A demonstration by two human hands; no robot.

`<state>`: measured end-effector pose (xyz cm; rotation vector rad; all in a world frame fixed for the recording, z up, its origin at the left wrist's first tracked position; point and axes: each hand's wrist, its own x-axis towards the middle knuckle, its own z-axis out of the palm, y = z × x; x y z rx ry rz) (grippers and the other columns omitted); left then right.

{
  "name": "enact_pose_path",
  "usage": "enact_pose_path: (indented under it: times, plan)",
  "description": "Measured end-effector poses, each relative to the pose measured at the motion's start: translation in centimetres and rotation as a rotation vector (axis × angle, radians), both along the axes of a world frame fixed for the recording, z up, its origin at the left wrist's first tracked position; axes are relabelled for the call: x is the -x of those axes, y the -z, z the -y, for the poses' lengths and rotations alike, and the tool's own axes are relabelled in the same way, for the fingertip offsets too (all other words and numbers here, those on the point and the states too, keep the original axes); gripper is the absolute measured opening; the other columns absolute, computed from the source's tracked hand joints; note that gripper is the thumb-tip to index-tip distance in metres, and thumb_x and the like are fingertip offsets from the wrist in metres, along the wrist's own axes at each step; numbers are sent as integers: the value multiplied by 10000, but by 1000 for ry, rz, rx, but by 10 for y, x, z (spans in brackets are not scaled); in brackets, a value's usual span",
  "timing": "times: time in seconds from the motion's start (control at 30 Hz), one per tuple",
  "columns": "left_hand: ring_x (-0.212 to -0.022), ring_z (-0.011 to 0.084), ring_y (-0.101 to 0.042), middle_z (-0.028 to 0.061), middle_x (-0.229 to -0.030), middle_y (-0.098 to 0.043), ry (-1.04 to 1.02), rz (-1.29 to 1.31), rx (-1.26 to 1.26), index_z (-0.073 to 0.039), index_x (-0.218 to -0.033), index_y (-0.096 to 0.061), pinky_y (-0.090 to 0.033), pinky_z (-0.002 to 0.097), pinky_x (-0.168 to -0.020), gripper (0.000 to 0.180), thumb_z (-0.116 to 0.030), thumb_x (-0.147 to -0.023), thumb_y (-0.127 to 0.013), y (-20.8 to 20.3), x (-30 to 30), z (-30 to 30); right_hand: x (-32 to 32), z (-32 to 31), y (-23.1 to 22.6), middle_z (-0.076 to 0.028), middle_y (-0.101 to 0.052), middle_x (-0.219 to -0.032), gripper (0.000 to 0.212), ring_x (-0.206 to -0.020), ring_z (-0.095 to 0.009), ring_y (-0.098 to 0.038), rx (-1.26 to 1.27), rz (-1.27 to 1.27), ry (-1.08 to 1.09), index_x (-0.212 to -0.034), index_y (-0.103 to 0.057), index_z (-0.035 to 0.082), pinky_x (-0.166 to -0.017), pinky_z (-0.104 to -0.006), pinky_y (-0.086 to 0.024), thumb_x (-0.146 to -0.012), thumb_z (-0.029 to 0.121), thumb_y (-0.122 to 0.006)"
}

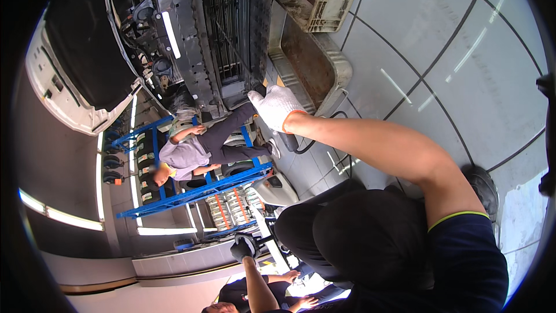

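In a white knit glove, my right hand [277,108] is closed around a dark hand tool [288,141]. Part of the tool is hidden by the glove, so its kind is unclear; a black cord [341,115] loops beside it. Just beyond the fingers is the car's exposed front [226,29], with dark slats and a grey bar. A dark-gloved hand, apparently my left hand [243,247], shows lower left, small in view. Its fingers are curled at a black rounded part [255,244] beside a pale bar [271,235]; what it grips is hard to make out.
The scene lies sideways. Worn plastic crates [341,72] sit on the tiled floor [428,35] by the car. Its raised hood [58,93] is at the left. Behind stand a person in light purple [188,153] and a blue tyre rack [191,197]; another person [234,295] is lower down.
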<state>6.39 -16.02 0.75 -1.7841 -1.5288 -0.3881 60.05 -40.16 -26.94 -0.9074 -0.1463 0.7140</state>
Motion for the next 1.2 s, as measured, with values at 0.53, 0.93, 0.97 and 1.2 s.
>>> enact_pose_path:
  times: [0.53, 0.93, 0.97, 1.2]
  plan:
    - [-436, 147, -513, 24, -603, -613, 56, 430, 387, -64, -729, -708, -365, 349, -425, 329, -294, -917, -847, -63, 13, -17, 65, -32, -1, -298, -779, -948, 645, -945, -433, -786, 55, -10, -181, -1105, -743, -72, -860, -489, -620, -1062, 564, -646]
    - [-505, 205, -560, 112, -622, -689, 199, 312, 286, 37, -761, -751, -411, 419, -532, 334, -245, -931, -807, -82, 32, -16, 44, -7, -8, -91, -594, -745, 557, -509, -198, -614, -187, -228, -120, -1329, -607, -55, -448, -394, -536, -1106, 453, -660]
    - [-514, 211, -574, 118, -622, -697, 198, 290, 258, 45, -769, -759, -425, 427, -545, 338, -250, -927, -807, -76, 32, -15, 43, -3, -10, -92, -593, -743, 563, -509, -197, -613, -171, -247, -136, -1341, -603, -56, -447, -393, -534, -1106, 452, -661]
    - [-736, 494, -751, 339, -804, -730, 161, 133, -2, 89, -888, -779, -516, 569, -642, 376, -275, -943, -703, -26, 35, -17, 53, -22, -6, -90, -582, -697, 534, -474, -204, -596, -175, -231, -104, -1312, -590, -48, -441, -395, -519, -1106, 439, -667]
